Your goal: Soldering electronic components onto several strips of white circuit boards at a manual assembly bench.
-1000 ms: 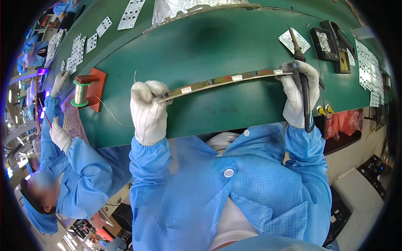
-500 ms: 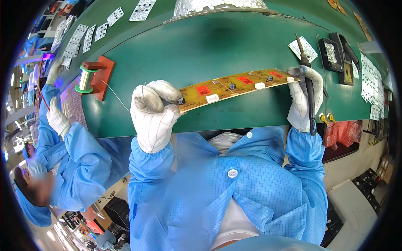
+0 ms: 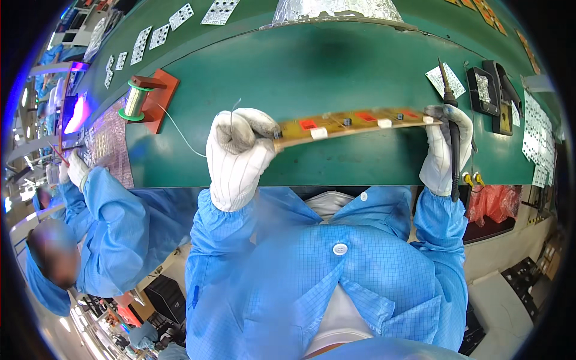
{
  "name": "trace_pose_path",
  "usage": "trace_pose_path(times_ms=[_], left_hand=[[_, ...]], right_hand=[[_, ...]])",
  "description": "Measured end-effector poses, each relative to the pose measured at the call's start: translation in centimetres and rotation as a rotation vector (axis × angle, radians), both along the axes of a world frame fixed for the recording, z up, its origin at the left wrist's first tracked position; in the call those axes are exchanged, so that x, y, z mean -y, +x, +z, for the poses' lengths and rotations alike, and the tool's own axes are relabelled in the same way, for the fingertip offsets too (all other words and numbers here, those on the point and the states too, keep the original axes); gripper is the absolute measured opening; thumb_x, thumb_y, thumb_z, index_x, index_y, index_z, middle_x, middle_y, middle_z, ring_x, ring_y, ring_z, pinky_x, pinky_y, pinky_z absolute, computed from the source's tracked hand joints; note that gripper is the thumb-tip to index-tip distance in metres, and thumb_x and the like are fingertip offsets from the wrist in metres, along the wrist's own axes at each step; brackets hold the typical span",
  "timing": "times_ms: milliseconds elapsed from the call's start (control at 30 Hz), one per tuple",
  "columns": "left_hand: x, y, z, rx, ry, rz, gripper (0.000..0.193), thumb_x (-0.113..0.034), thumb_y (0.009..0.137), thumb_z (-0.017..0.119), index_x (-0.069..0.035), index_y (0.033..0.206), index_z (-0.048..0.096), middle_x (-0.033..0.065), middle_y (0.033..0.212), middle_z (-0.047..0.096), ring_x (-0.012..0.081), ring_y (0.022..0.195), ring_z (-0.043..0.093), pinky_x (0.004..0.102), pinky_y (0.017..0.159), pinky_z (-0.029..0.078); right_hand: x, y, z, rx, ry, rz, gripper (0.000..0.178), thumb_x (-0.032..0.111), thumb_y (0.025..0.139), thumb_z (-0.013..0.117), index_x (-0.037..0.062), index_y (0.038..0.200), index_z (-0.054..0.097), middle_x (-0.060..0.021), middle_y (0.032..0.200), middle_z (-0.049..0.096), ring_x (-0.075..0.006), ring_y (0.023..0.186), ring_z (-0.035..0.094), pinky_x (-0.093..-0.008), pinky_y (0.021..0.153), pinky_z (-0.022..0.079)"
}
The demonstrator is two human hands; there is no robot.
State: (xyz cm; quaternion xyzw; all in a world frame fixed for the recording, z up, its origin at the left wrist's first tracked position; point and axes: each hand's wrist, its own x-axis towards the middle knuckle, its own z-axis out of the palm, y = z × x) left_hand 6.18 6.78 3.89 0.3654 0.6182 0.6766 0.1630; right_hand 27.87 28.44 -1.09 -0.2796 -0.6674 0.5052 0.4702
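A long, narrow yellow-brown circuit board (image 3: 354, 123) is held above the bench by its two ends. It carries red labels, white connectors and small black parts, and its face looks slightly blurred. My white-gloved left hand (image 3: 240, 157) is closed on the left end. Thin solder wire (image 3: 175, 123) runs from a spool (image 3: 135, 102) toward this hand, and a short wire end stands up above the fingers. My gloved right hand (image 3: 439, 150) pinches the right end. The same hand also keeps hold of a black soldering iron (image 3: 454, 141), its tip pointing away from me.
The spool sits on a red-brown stand (image 3: 162, 108). At right are a black tray (image 3: 483, 90) and a white board (image 3: 445, 81). A foil-covered object (image 3: 339, 11) stands at the back. A co-worker's gloved hand (image 3: 78, 170) is at far left beside bubble wrap (image 3: 114, 150).
The circuit board has tipped more edge-on, with both my hands still on it. The whole view has shifted. The co-worker's raised hand has come down beside their other one.
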Motion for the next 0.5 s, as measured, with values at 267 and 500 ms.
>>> trace_pose_path(times_ms=[267, 500], left_hand=[[-1.1, -0.2, -0.6, 0.73, -0.103, -0.033, 0.015, -0.013, 0.09, 0.059, -0.003, 0.09, 0.048, -0.0027, 0.062, 0.043, 0.0035, 0.047, 0.032, 0.0197, 0.045, 0.031], [-0.4, -0.5, -2.4, 0.163, -0.299, -0.049, 0.017, 0.006, 0.087, 0.055, 0.003, 0.104, 0.057, 0.0076, 0.087, 0.051, 0.0083, 0.059, 0.043, 0.0221, 0.05, 0.037]], right_hand=[[0.3, 0.2, 0.8, -0.058, -0.09, 0.033, 0.03, 0.004, 0.088, 0.064, 0.0037, 0.116, 0.055, -0.0063, 0.09, 0.061, -0.0086, 0.074, 0.056, -0.0222, 0.066, 0.046], [0.3, 0.4, 1.0, 0.006, -0.058, -0.02, 0.029, 0.003, 0.088, 0.064, 0.0023, 0.115, 0.055, -0.0061, 0.091, 0.061, -0.0086, 0.078, 0.057, -0.0226, 0.071, 0.048]])
